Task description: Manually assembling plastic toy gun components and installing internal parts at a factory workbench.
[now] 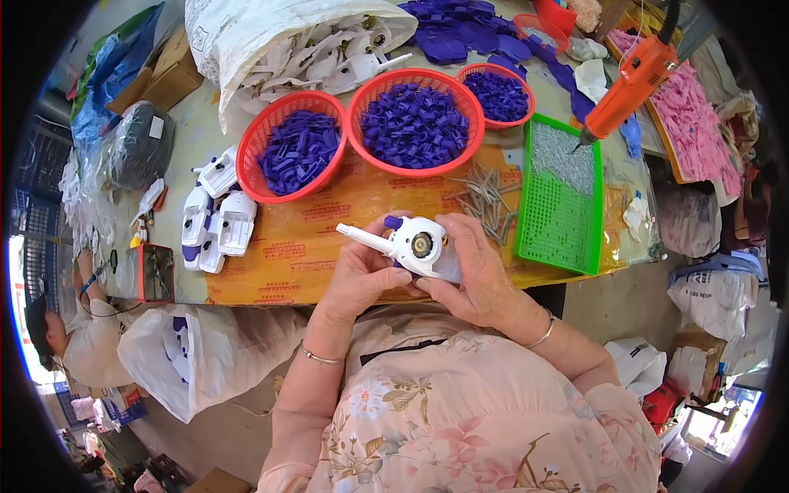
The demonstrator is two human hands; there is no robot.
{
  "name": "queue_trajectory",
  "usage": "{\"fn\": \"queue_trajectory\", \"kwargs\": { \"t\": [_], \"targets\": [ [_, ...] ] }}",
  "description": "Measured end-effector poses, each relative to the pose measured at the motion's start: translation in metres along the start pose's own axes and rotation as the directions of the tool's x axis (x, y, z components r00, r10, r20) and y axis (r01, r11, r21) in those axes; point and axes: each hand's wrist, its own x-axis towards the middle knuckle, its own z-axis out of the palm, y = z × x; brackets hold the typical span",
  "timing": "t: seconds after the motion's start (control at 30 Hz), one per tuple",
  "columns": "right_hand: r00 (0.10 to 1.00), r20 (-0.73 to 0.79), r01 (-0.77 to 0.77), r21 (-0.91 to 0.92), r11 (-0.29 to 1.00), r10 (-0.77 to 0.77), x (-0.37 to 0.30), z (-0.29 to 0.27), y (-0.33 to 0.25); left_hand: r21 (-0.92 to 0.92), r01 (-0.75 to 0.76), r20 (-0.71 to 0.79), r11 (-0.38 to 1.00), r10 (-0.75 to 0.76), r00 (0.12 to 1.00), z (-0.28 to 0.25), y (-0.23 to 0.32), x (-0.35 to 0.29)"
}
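Observation:
Between my two hands, just in front of the table edge, is a white plastic housing (pixel 417 240) with a thin tube pointing left, a purple piece on top and a dark ring with a brass-coloured centre. My left hand (pixel 357 271) is closed round its tube side. From the other side my right hand (pixel 478 275) grips it, thumb below and fingers behind. A greyish translucent part (pixel 448 264) shows beside the right fingers; whether it is joined to the housing I cannot tell. Several white-and-purple housings (pixel 220 223) lie together to the left.
Three red baskets (pixel 417 170) hold small purple parts. Behind them, a white sack (pixel 238 49) spills white parts. Loose metal pins (pixel 486 201) lie beside a green tray (pixel 559 264) of screws (pixel 562 156). Above it hangs an orange electric screwdriver (pixel 629 89). Another person (pixel 97 349) sits at the left.

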Motion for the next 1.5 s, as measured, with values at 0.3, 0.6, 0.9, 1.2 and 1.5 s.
{"fn": "queue_trajectory", "kwargs": {
  "t": [0.3, 0.6, 0.9, 1.2, 1.5],
  "targets": [
    [1.0, 0.01, -0.016, -0.003, 1.0, 0.016, 0.001, -0.004, -0.01, 0.013, -0.021, -0.004, 1.0, 0.021, 1.0, 0.001, 0.0, 0.001],
    [1.0, 0.001, 0.007, -0.044, 0.999, -0.007, -0.001, -0.003, -0.016, 0.048, -0.039, -0.003, 0.998, 0.039, 0.999, -0.001, -0.001, -0.001],
    [1.0, 0.006, 0.015, -0.085, 0.996, -0.014, -0.004, -0.001, -0.016, 0.122, -0.104, -0.059, 0.987, 0.111, 0.992, 0.009, -0.002, -0.003],
    [1.0, -0.002, -0.027, -0.072, 0.997, 0.027, -0.005, 0.003, -0.015, 0.232, -0.088, -0.136, 0.969, 0.121, 0.983, 0.009, -0.007, -0.001],
    [0.996, 0.015, -0.089, -0.063, 0.994, 0.091, -0.002, 0.001, -0.013, 0.2, -0.038, -0.156, 0.979, 0.07, 0.985, 0.007, -0.007, -0.004]
  ]
}}
